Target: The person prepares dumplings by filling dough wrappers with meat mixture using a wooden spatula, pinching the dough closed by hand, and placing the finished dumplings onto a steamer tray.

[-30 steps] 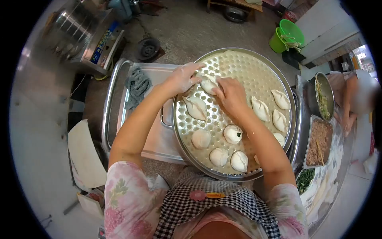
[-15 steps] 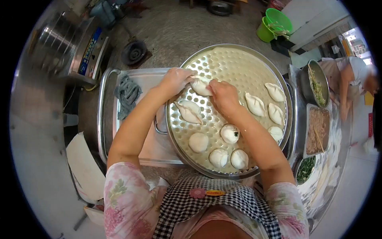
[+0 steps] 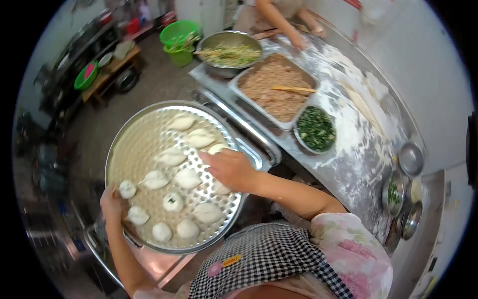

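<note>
My left hand (image 3: pixel 110 204) is closed on the left rim of the round, dimpled metal tray (image 3: pixel 117 144), close to a small round bun (image 3: pixel 127 189). Over the tray's right side, my right hand (image 3: pixel 226 168) has its fingers drawn together, pointing left; what lies under them is hidden. A pale dumpling (image 3: pixel 217 148) shows just above its fingers, and another piece of dough (image 3: pixel 221 187) shows just below. Several pleated dumplings, such as one at the top (image 3: pixel 181 122), and round buns, one with green filling showing (image 3: pixel 173 202), sit on the tray.
On the floured worktop (image 3: pixel 348 164) stand a bowl of shredded greens (image 3: pixel 229 52), a pan of minced filling (image 3: pixel 274 82) with a wooden utensil and a bowl of chopped greens (image 3: pixel 316 129). Another person's hand (image 3: pixel 298 41) rests there. Green buckets (image 3: pixel 179 42) stand on the floor.
The view has swung right towards the worktop. Both hands have left the dumpling they were pinching; my left hand is now at the rim. The dumplings' layout appears turned in view.
</note>
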The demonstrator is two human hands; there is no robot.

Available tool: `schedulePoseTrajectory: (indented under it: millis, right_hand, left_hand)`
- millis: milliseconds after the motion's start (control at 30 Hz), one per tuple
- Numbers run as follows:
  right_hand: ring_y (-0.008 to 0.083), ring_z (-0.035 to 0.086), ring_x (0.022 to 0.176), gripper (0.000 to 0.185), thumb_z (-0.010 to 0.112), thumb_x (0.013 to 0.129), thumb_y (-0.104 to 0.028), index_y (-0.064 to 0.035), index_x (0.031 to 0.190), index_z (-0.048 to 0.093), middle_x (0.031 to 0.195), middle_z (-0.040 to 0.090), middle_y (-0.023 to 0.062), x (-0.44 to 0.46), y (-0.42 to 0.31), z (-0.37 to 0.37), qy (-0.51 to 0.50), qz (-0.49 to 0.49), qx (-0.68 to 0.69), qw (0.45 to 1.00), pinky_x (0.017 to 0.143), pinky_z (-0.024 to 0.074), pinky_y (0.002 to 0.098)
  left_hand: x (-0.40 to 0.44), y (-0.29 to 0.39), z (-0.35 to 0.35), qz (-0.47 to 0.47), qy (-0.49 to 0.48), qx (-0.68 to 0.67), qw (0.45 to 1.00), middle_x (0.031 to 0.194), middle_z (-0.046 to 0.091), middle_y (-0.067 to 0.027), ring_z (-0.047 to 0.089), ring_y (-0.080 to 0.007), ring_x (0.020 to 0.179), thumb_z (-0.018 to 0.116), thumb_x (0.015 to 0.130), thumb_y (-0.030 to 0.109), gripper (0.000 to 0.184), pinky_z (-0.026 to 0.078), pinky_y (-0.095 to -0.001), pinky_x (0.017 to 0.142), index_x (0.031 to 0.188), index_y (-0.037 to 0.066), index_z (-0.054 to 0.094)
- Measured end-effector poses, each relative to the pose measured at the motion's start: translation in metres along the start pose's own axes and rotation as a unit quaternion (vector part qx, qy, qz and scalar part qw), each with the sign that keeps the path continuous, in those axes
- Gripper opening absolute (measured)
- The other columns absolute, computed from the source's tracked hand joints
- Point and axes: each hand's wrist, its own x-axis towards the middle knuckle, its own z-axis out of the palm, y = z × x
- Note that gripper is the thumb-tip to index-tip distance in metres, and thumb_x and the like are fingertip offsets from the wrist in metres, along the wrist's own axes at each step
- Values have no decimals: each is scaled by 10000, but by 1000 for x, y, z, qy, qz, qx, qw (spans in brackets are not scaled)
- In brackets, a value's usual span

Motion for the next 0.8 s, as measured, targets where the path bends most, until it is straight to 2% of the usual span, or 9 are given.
schedulePoseTrajectory:
  millis: [67, 100, 233, 367, 433, 467, 500, 600, 800]
  right_hand:
    - [235, 564, 666, 400, 639, 754, -106, -20, 1140, 575, 765, 601, 83, -41, 32, -53, 42, 34, -61, 997, 601, 474, 324]
    - [260, 582, 701, 360, 600, 785, -98, -22, 1136, 572, 846, 620, 112, -67, 45, -82, 48, 110, -50, 992, 629, 480, 361]
    - [317, 610, 799, 323, 545, 840, -93, -35, 1157, 562, 989, 632, 172, -196, 117, -182, 128, 306, -68, 941, 699, 495, 396]
    - [332, 569, 1008, 316, 476, 896, -138, -40, 1187, 551, 1104, 593, 207, -323, 168, -267, 144, 485, -106, 856, 883, 441, 389]
    - [330, 548, 1060, 314, 453, 910, -151, -31, 1182, 555, 1151, 576, 205, -376, 180, -294, 151, 563, -112, 805, 931, 412, 380]
    - [333, 543, 1070, 313, 448, 915, -152, -28, 1181, 556, 1163, 572, 202, -399, 182, -303, 152, 601, -103, 778, 939, 405, 373]
    - [333, 544, 1068, 312, 448, 915, -152, -25, 1178, 557, 1159, 574, 199, -417, 183, -309, 171, 602, -92, 775, 935, 408, 375]
    - [336, 548, 1055, 306, 455, 911, -148, -15, 1166, 562, 1135, 584, 190, -465, 186, -301, 194, 607, -88, 765, 916, 417, 381]
    - [346, 571, 936, 257, 482, 883, -110, -8, 1096, 584, 1017, 606, 175, -475, 184, -288, 161, 581, -163, 781, 821, 450, 392]
  left_hand:
    - [3, 18, -10, 17, 58, -69, 996, 1079, 631, -165, 622, -236, 921, 542, 819, -26, 396, 474, -308, 778, 1207, 52, 563]
    - [6, 37, -17, 33, 88, -108, 990, 1098, 628, -158, 621, -211, 921, 527, 827, -45, 434, 474, -286, 768, 1249, 54, 535]
    - [16, 144, -14, -62, 77, -156, 983, 1145, 609, -119, 597, -142, 940, 505, 900, 9, 371, 482, -244, 723, 1269, 42, 506]
    - [42, 278, 40, 26, 27, -249, 968, 1166, 598, -107, 593, -154, 968, 509, 905, 55, 358, 487, -261, 768, 1262, 42, 511]
    - [48, 384, 58, 84, -42, -253, 963, 1164, 599, -97, 587, -163, 988, 512, 900, 79, 343, 482, -270, 805, 1240, 34, 532]
    - [54, 426, 81, 162, 7, -217, 962, 1028, 655, -97, 611, -137, 910, 566, 885, 87, 267, 479, -254, 771, 1145, 31, 589]
    - [50, 485, 88, 203, -4, -160, 966, 914, 667, -77, 611, -122, 814, 591, 870, 98, 218, 478, -253, 740, 1076, 32, 613]
    - [62, 600, 149, 257, -63, -263, 928, 776, 627, -64, 590, -131, 721, 653, 820, 146, 163, 478, -282, 673, 923, 35, 592]
    - [87, 779, 240, 280, -211, -179, 919, 859, 651, -120, 632, -224, 795, 733, 738, 263, 354, 496, -339, 712, 965, 34, 588]
